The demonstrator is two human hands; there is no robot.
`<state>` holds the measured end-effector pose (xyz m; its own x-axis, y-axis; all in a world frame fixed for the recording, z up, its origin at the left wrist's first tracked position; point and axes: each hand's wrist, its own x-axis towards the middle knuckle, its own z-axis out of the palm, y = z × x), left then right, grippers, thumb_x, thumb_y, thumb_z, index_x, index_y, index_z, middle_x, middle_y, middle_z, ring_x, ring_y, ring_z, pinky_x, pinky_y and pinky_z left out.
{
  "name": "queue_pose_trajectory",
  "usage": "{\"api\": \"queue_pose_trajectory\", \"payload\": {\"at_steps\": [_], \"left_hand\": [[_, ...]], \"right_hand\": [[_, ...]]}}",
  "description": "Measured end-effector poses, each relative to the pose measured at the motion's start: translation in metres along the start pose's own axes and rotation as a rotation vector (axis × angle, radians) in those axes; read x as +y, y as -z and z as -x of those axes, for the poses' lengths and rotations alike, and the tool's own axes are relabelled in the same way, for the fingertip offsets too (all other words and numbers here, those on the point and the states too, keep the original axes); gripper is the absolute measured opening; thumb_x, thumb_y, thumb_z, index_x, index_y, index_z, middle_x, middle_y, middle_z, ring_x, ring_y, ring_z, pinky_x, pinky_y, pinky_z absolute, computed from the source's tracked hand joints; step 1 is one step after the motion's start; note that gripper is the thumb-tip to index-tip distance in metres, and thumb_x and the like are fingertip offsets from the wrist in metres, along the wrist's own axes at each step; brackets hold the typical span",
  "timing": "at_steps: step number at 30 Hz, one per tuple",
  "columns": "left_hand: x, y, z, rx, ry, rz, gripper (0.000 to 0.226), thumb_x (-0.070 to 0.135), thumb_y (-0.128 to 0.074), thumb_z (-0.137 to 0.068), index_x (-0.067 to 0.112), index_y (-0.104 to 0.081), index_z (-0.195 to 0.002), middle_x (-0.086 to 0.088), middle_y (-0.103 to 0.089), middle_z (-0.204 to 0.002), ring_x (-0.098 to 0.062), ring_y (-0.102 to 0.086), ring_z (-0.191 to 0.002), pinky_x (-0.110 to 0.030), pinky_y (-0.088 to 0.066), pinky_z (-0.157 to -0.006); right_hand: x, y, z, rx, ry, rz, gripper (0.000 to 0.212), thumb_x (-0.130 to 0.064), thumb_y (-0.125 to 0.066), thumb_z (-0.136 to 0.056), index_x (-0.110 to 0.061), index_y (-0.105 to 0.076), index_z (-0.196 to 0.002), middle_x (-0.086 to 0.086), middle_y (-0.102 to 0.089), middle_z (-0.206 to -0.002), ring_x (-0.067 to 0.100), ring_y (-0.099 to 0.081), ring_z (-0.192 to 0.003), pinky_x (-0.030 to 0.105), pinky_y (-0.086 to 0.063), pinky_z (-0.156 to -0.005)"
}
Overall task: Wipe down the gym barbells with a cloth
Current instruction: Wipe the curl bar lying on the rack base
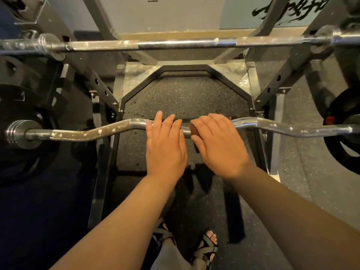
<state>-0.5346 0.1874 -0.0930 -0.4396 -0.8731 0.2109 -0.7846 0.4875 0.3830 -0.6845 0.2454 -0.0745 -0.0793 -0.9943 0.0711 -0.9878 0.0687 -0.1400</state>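
One curl bar (109, 129), left hand (165, 151) open flat on it, right hand (218, 147) flat, pressing brown cloth (194, 133), wall script (292, 10) unreadable

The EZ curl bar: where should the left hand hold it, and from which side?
Take the EZ curl bar on its angled bend left of centre, from above, palm down: it lies level, top bare, and the right hand presses the cloth at centre.
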Motion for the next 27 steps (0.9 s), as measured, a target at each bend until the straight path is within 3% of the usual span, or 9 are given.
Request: {"api": "queue_pose_trajectory", "payload": {"at_steps": [5,10,13,15,17,20,22,24,27], "left_hand": [[0.008,-0.001,-0.001,0.003,0.059,0.012,0.053,0.035,-0.023,-0.106,0.013,-0.054,-0.143,-0.005,-0.047,-0.154,-0.028,-0.016,-0.155,-0.044,0.008,-0.126],[0.012,-0.003,0.002,-0.016,0.036,-0.033,0.053,0.034,-0.022,-0.105,0.014,-0.052,-0.144,-0.005,-0.043,-0.156,-0.029,-0.012,-0.156,-0.047,0.006,-0.126],[0.009,-0.003,0.001,-0.023,0.026,-0.038,0.051,0.034,-0.024,-0.106,0.014,-0.051,-0.145,-0.004,-0.045,-0.155,-0.028,-0.015,-0.156,-0.047,0.005,-0.126],[0.008,-0.002,0.001,-0.028,0.022,-0.037,0.052,0.035,-0.024,-0.106,0.014,-0.051,-0.145,-0.003,-0.046,-0.154,-0.028,-0.017,-0.155,-0.047,0.004,-0.127],[0.008,-0.002,0.0,-0.029,0.028,-0.028,0.053,0.035,-0.024,-0.106,0.015,-0.052,-0.145,-0.003,-0.047,-0.153,-0.028,-0.019,-0.155,-0.046,0.004,-0.127],[0.011,-0.002,0.0,-0.018,0.041,-0.017,0.053,0.035,-0.024,-0.106,0.014,-0.053,-0.144,-0.004,-0.048,-0.153,-0.028,-0.019,-0.155,-0.045,0.005,-0.127],[0.013,-0.004,0.0,-0.009,0.052,-0.016,0.052,0.034,-0.025,-0.106,0.014,-0.053,-0.144,-0.004,-0.047,-0.153,-0.028,-0.018,-0.155,-0.046,0.005,-0.127],[0.016,-0.005,0.0,-0.005,0.06,-0.02,0.051,0.034,-0.025,-0.106,0.014,-0.053,-0.144,-0.004,-0.046,-0.153,-0.029,-0.016,-0.155,-0.048,0.004,-0.127],[0.018,-0.006,0.001,0.002,0.063,-0.019,0.051,0.033,-0.024,-0.106,0.013,-0.053,-0.143,-0.005,-0.047,-0.153,-0.029,-0.015,-0.156,-0.049,0.005,-0.127]], "right_hand": [[0.002,0.002,0.002,0.108,-0.385,-0.07,0.035,-0.034,-0.038,-0.107,-0.016,-0.055,-0.132,0.003,-0.055,-0.133,0.031,-0.036,-0.141,0.053,-0.019,-0.124],[-0.021,-0.01,0.004,0.066,-0.138,-0.042,0.039,-0.032,-0.037,-0.105,-0.014,-0.051,-0.137,0.006,-0.052,-0.136,0.032,-0.036,-0.14,0.051,-0.02,-0.123],[0.005,0.004,-0.003,0.0,-0.068,0.011,0.033,-0.039,-0.037,-0.103,-0.019,-0.06,-0.116,0.001,-0.06,-0.113,0.026,-0.052,-0.11,0.045,-0.041,-0.101],[0.027,0.013,-0.018,-0.007,-0.186,0.017,0.034,-0.04,-0.033,-0.102,-0.022,-0.06,-0.09,-0.005,-0.057,-0.086,0.019,-0.053,-0.082,0.043,-0.047,-0.085],[0.043,0.019,-0.025,0.042,-0.319,-0.024,0.037,-0.039,-0.03,-0.103,-0.024,-0.056,-0.08,-0.006,-0.053,-0.076,0.016,-0.051,-0.073,0.043,-0.049,-0.083],[0.042,0.006,0.004,0.068,-0.306,-0.003,0.033,-0.037,-0.033,-0.109,-0.02,-0.061,-0.114,0.001,-0.061,-0.112,0.024,-0.053,-0.112,0.046,-0.04,-0.108],[0.035,-0.003,0.03,0.106,-0.239,-0.015,0.045,-0.037,-0.04,-0.109,-0.011,-0.049,-0.143,0.01,-0.049,-0.144,0.032,-0.034,-0.143,0.053,-0.027,-0.12],[0.038,-0.005,0.033,0.123,-0.219,-0.039,0.05,-0.039,-0.042,-0.107,-0.007,-0.047,-0.145,0.012,-0.046,-0.147,0.034,-0.031,-0.146,0.055,-0.023,-0.122],[0.043,0.006,0.004,0.097,-0.244,0.005,0.045,-0.045,-0.036,-0.105,-0.012,-0.063,-0.117,0.006,-0.06,-0.115,0.028,-0.051,-0.115,0.046,-0.033,-0.115]]}}
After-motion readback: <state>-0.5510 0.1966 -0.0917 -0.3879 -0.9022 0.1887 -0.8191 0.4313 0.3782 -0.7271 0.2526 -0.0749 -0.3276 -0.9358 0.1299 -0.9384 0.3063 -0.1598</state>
